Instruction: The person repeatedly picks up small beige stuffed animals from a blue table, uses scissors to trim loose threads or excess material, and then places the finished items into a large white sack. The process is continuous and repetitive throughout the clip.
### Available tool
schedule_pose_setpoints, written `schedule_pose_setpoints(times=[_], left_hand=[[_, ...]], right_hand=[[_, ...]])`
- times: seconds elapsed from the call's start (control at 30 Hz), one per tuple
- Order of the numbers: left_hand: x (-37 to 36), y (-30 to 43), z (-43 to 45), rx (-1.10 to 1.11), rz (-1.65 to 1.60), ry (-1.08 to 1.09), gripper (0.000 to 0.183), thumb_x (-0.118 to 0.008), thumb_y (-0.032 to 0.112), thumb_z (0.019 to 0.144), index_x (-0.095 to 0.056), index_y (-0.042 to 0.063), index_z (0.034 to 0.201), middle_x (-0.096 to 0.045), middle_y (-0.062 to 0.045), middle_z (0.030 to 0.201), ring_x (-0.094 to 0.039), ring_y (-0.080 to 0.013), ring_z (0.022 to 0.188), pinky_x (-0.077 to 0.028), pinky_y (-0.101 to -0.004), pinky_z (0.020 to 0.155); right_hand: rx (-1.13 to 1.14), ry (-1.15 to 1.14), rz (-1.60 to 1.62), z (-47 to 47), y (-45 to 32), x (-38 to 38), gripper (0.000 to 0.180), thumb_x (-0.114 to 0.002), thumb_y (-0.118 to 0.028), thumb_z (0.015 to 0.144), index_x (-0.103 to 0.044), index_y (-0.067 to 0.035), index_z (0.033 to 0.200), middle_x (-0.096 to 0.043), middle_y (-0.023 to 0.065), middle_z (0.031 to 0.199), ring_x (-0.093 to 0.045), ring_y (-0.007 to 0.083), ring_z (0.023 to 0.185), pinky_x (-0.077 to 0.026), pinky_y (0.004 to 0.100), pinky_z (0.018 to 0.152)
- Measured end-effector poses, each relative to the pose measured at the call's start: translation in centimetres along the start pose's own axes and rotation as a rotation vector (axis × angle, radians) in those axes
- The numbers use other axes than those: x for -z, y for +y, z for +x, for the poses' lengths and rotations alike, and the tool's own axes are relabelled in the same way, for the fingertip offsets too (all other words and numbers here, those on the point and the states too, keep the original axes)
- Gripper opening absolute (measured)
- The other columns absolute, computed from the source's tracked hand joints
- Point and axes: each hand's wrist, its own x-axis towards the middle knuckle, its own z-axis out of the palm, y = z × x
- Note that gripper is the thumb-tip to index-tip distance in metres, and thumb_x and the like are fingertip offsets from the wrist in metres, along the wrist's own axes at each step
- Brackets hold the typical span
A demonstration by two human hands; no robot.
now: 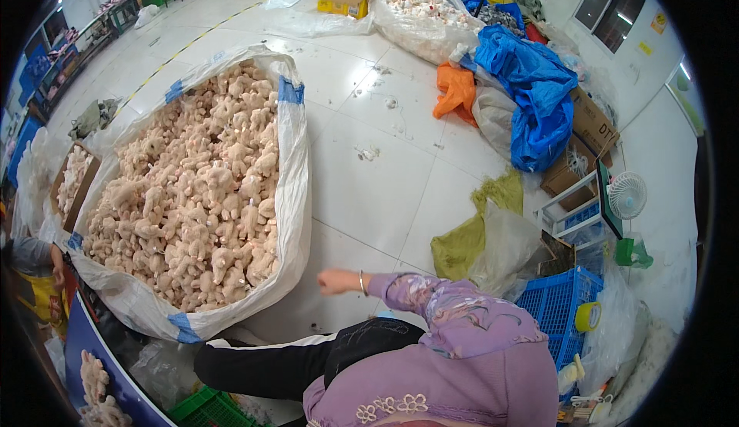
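One hand, on an arm in a purple flowered sleeve with a bracelet at the wrist, is held over the floor; it seems to be my right hand (339, 282). Its fingers look curled, and nothing can be made out in them. To its left stands a big white woven sack (294, 196) with blue patches, its mouth wide, full of small beige plush toys (213, 213). My left hand is out of view. At the lower left, more plush toys (95, 378) lie on a dark blue tabletop (86, 323).
A co-worker's arm (56, 262) shows at the far left. A green plastic crate (211, 408) is near my legs. Blue crates (557, 306), a yellow tape roll (588, 316), a small fan (627, 195) on a stool, olive sacking (462, 245) and a blue tarpaulin (528, 92) line the right.
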Motion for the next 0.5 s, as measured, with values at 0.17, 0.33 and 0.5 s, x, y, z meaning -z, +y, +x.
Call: schedule_pose_setpoints(times=[0.17,0.33,0.5], left_hand=[[-2.4,-1.6,0.0,-0.100,0.100,0.081,0.050,-0.064,0.028,0.084,-0.054,-0.002,0.123,-0.059,-0.023,0.112,-0.059,-0.0337,0.100,-0.048,-0.0468,0.085],[-3.1,0.8,0.8,-0.074,-0.008,0.031,0.049,-0.063,0.029,0.085,-0.054,-0.002,0.123,-0.060,-0.022,0.109,-0.059,-0.0327,0.098,-0.048,-0.0458,0.084],[-3.4,2.1,1.3,-0.054,-0.072,0.004,0.048,-0.061,0.030,0.086,-0.055,-0.001,0.122,-0.060,-0.021,0.107,-0.059,-0.0317,0.096,-0.048,-0.0447,0.082]], right_hand=[[0.124,-0.285,0.012,-2.5,-1.1,-7.3,0.022,-0.059,-0.018,0.069,-0.064,0.003,0.070,-0.062,0.0237,0.066,-0.060,0.0405,0.061,-0.048,0.0482,0.060],[0.225,-0.357,0.005,-2.1,-3.3,-8.2,0.025,-0.059,-0.020,0.070,-0.064,0.004,0.073,-0.062,0.0254,0.070,-0.060,0.0420,0.064,-0.048,0.0484,0.062],[0.123,-0.446,-0.075,-0.5,-4.4,-5.5,0.026,-0.060,-0.020,0.073,-0.064,0.004,0.083,-0.065,0.0235,0.080,-0.062,0.0399,0.072,-0.048,0.0475,0.067]])
